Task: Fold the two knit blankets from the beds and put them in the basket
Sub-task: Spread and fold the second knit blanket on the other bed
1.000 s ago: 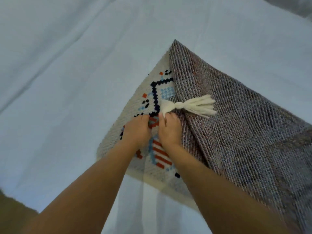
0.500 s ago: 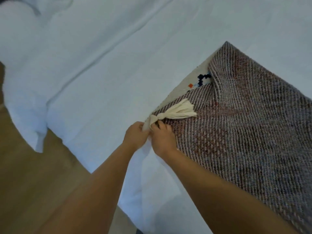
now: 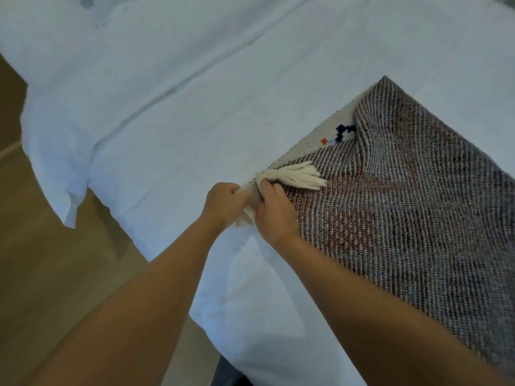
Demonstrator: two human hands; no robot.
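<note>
1. Near the picture's centre, both hands meet at one corner of the knit blanket (image 3: 404, 218), which lies folded over on the white bed sheet (image 3: 195, 107).
2. The left hand (image 3: 223, 203) has its fingers curled tight around the cream corner edge of the blanket, knuckles pointing toward 2 o'clock.
3. The right hand (image 3: 274, 210) touches the left, just at its 3 o'clock side; its fingers are bent and pinch the same corner at the bound base of the tassel (image 3: 295, 176).
4. That cream tassel fans out toward 3 o'clock from the fingertips and rests on top of the blanket's grey-brown reverse side.
5. The blanket spreads from the hands toward 4 o'clock, reaching the right edge of the view, with its far corner up at 1 o'clock.
6. A narrow strip of its cream face shows along the edge at 1 o'clock from the hands, with dark blue, orange and light blue stitched marks (image 3: 338, 135).
7. A raised fold runs across the grey-brown side just beside that strip.
8. At 9 o'clock the sheet hangs over the bed's edge above the wooden floor (image 3: 41, 260).
9. Both bare forearms enter from the bottom of the view.
</note>
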